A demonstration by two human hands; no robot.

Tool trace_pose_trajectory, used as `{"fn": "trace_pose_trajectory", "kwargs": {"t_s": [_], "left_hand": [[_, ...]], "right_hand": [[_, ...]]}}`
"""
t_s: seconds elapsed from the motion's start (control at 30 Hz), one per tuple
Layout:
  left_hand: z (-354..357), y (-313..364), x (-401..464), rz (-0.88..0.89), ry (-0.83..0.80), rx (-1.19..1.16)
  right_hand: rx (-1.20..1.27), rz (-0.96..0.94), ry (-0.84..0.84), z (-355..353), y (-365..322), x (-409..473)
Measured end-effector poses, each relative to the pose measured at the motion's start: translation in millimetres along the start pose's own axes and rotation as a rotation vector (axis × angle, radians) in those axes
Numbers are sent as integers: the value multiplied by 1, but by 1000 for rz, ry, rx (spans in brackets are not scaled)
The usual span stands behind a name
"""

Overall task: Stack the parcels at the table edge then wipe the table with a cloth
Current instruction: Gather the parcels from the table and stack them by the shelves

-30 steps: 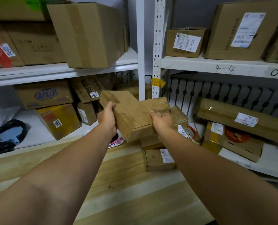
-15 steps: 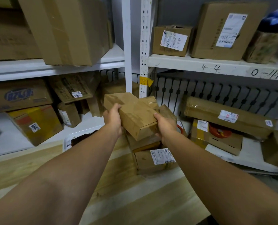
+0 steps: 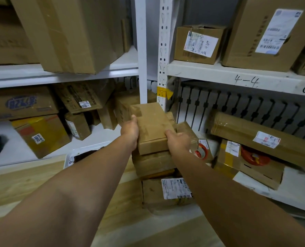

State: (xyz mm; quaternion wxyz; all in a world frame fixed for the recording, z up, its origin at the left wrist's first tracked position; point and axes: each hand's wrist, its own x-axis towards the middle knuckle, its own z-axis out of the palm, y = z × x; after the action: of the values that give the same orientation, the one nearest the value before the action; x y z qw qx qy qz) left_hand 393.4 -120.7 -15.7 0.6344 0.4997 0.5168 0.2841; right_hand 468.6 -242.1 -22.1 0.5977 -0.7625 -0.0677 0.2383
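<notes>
A flat brown cardboard parcel lies on top of a stack at the far edge of the wooden table. My left hand grips its left side and my right hand grips its near right corner. Under it sits a taped brown parcel, and below that a parcel with a white label rests on the table. No cloth is in view.
White shelving stands right behind the table, full of cardboard boxes. A long taped box and a box with an orange reel lie on the right shelf. A white tray sits at the table's back edge.
Both hands have carried the top parcel forward and down; it was tilted in the air and now lies flat on the stack.
</notes>
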Motion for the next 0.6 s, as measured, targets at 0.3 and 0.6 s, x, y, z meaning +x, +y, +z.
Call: {"fn": "trace_pose_trajectory", "kwargs": {"t_s": [0.3,0.6], "left_hand": [[-3,-4,8,-75,-89,-54],[-16,-5,-8,-64,-79,-68]], "right_hand": [[-160,-117,-31,4,0,5],[-310,-426,78,17,-9,-21]]}}
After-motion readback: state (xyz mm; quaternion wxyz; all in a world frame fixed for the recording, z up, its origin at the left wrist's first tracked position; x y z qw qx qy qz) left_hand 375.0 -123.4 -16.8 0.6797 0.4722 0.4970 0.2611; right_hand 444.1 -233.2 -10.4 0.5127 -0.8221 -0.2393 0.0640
